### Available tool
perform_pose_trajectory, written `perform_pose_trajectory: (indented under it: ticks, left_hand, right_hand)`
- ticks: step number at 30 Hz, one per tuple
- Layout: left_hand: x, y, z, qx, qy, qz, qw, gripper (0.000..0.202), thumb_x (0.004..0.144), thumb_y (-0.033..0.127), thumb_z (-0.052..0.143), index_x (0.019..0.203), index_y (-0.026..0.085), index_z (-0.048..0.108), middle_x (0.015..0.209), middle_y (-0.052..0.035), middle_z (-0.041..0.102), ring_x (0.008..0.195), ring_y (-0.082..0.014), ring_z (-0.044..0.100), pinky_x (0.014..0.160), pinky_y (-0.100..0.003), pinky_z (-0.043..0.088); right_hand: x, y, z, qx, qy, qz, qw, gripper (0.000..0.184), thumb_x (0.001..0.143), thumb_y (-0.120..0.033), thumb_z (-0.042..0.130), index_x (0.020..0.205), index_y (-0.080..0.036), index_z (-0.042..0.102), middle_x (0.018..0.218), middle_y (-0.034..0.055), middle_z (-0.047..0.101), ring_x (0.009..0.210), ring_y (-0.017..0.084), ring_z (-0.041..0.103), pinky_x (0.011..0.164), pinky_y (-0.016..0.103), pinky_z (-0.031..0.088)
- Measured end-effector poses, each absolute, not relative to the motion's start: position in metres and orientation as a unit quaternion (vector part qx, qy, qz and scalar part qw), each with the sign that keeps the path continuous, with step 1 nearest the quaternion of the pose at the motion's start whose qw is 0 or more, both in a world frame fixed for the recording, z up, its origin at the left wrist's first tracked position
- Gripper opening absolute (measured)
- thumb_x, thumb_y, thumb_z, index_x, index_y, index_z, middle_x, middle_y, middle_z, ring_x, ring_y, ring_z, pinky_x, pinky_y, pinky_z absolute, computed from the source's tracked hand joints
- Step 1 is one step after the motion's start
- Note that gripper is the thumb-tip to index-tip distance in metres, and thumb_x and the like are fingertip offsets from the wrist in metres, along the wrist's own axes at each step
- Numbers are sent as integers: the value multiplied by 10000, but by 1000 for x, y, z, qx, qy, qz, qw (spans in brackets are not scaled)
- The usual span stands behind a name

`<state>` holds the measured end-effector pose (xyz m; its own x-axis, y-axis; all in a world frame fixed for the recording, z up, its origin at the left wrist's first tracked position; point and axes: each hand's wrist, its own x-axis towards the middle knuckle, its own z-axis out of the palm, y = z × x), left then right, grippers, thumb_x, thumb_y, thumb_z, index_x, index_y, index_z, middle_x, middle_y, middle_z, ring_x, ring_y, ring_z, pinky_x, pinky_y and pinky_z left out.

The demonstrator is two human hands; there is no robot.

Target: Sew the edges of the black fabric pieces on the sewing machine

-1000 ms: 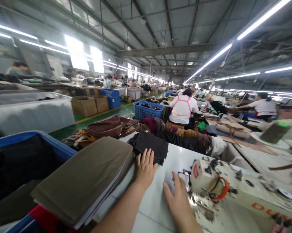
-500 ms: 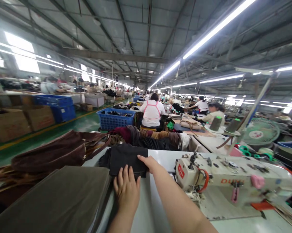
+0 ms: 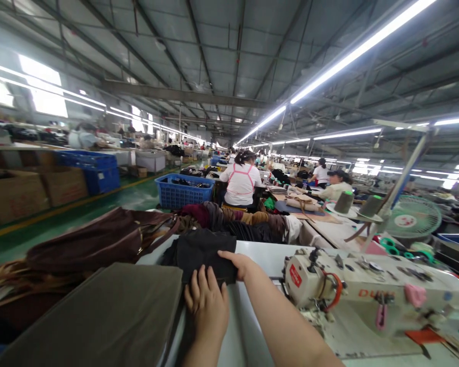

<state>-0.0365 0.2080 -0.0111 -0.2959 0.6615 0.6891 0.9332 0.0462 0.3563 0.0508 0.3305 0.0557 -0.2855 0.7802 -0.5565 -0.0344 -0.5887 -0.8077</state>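
A small stack of black fabric pieces [image 3: 202, 252] lies on the white sewing table [image 3: 267, 257]. My left hand [image 3: 208, 303] rests flat on the stack's near edge, fingers stretched out and together. My right hand [image 3: 240, 264] reaches across and grips the stack's right near corner, thumb on top. Beside my left hand lies a thick olive-brown fabric stack [image 3: 99, 316]. A cream sewing machine [image 3: 367, 293] stands just right of my right arm.
Brown bags and straps [image 3: 95, 242] are heaped at the left, dark garments [image 3: 237, 221] beyond the table end. A blue basket [image 3: 183, 191], cardboard boxes [image 3: 26, 193], thread cones [image 3: 357, 204] and a fan [image 3: 410, 219] stand around. Other people work at benches ahead [image 3: 240, 181].
My right hand has moved from the bare table near the machine up to the black stack and closed on its corner. My left hand has stayed on the stack. The view swung right.
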Motion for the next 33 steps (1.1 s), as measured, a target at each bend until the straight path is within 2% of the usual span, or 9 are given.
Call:
perform_pose_trajectory:
  ticks: [4,8,12,17,21,27,33]
  left_hand:
    - [-35,208,-11,-560,-713,-384,176,443,980,262,474,1355,51,576,1477,-227,514,1387,-390,415,1116,-621,335]
    - [-35,209,-13,-548,-728,-381,159,474,947,250,506,1375,52,562,1486,-228,504,1386,-393,420,1120,-617,336]
    - [-35,211,-14,-536,-739,-387,130,517,905,225,540,1392,54,545,1499,-244,485,1389,-393,423,1124,-627,329]
    - [-34,207,-7,-536,-740,-394,98,587,853,189,568,1420,49,510,1534,-239,453,1433,-387,378,1145,-640,297]
    - [-33,202,1,-530,-740,-405,88,639,811,149,586,1437,70,491,1555,-230,429,1443,-377,371,1159,-624,292]
    - [-31,201,0,-520,-749,-405,69,680,778,112,588,1446,68,468,1558,-246,409,1449,-385,365,1166,-620,284]
    - [-25,201,-6,-518,-737,-429,63,719,777,91,575,1478,102,420,1557,-244,406,1461,-398,346,1156,-650,276]
  right_hand:
    - [46,333,54,-518,-346,730,280,193,866,-259,667,984,-108,687,821,104,774,768,191,750,846,327,599]
    - [39,338,54,-500,-355,735,289,188,816,-222,697,974,-121,690,825,91,775,785,198,751,864,333,596]
    - [36,337,49,-480,-366,738,301,238,776,-219,728,989,-118,696,852,100,778,819,220,752,879,360,593]
    - [37,332,37,-456,-373,737,331,330,793,-263,734,1083,-114,688,925,99,783,859,201,748,911,331,577]
    - [37,335,32,-438,-370,756,316,377,815,-318,726,1122,-106,680,989,115,779,908,193,744,940,320,562]
    - [32,343,36,-445,-376,759,290,301,810,-250,688,1064,-88,690,907,115,782,840,200,748,918,335,572]
    - [25,335,28,-421,-391,743,343,384,758,-246,724,1114,-110,676,956,121,780,872,232,750,889,365,588]
